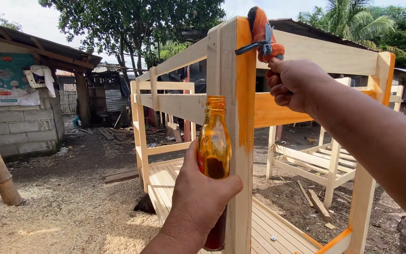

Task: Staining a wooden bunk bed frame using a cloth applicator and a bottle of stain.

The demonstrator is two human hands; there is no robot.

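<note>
Your left hand [203, 197] grips the amber stain bottle [214, 155] against the corner post [235, 141]; your right hand [291, 83] clutches the orange rag dauber [265, 34] at its top. Post and one rail [273, 110] are partly stained; most of the frame is bare.

One amber glass bottle [214, 141], one orange rag applicator [265, 35], two bare wooden bed frames [184, 106] [313, 162], two hands [202, 193] [293, 83].

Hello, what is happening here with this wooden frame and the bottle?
A person is staining a bare wooden frame outdoors. The right hand holds an orange-soaked rag applicator against the top of the corner post, which already shows orange along one face. The left hand grips an open glass bottle with dark liquid low inside. Most other rails look unstained. Sawdust covers the ground.
</note>
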